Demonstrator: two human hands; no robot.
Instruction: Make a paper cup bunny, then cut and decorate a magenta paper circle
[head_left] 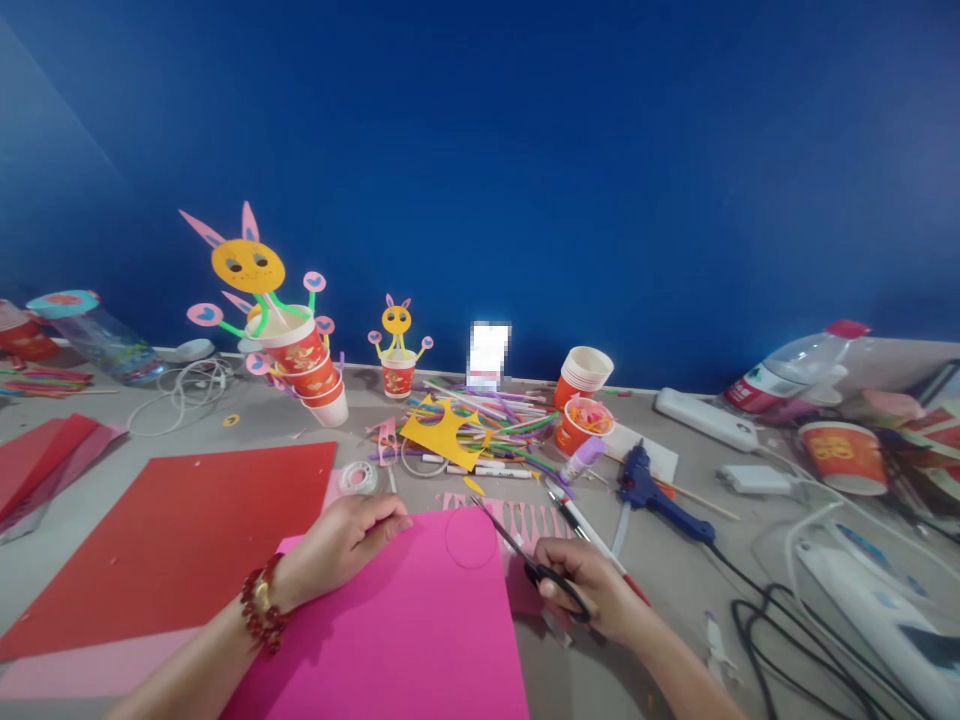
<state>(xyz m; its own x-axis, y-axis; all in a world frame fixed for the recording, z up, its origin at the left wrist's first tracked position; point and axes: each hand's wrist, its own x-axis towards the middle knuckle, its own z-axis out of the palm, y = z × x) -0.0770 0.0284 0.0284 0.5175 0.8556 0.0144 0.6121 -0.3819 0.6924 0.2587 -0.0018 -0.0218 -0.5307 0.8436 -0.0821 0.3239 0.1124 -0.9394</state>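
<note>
A bright pink sheet of paper (397,620) lies in front of me, with a circle drawn near its top right corner. My left hand (352,535) grips the sheet's upper left edge, thumb and fingers pinched together. My right hand (581,585) is closed round the black handles of a pair of scissors (517,545). The scissor blades point up and left, their tips at the sheet's top right corner beside the drawn circle. Behind that corner lies a light pink strip (536,520) with cut-out holes.
Red paper (187,540) lies at left. Paper-cup bunny figures (300,350) stand behind it. Pipe cleaners (517,410) and a yellow paper scrap (442,432) are at the back middle. A blue glue gun (637,475), its black cable, a red cup (844,455) and a bottle (787,370) occupy the right.
</note>
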